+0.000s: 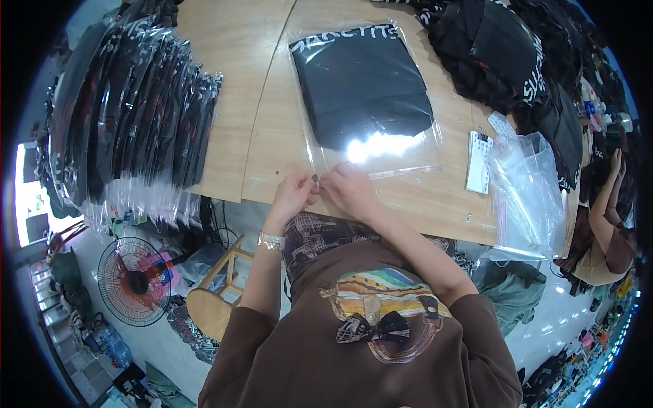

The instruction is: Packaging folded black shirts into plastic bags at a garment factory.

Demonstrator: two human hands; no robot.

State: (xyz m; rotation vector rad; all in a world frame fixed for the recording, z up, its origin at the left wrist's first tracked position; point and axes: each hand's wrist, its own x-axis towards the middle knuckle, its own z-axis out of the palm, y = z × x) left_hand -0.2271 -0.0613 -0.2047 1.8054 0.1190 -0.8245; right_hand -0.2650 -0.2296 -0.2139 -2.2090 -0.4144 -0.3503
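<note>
A folded black garment [367, 88] with white lettering along its far edge lies inside a clear plastic bag [408, 163] on the table in front of me. My left hand [294, 196] and my right hand [350, 193] meet at the table's near edge, by the bag's near left corner. The fingertips of both are pinched close together. Whatever is between them is tiny and mostly hidden, so I cannot make it out. The right hand's back lies close to the bag's near edge.
Bagged black garments [129, 109] form a long row at left. Loose black garments [490, 54] are heaped at far right, with a white card stack [479, 162] and empty clear bags [527, 190] nearer. A fan [136, 281] and wooden stool [211, 309] stand below left; another person [605, 231] is at right.
</note>
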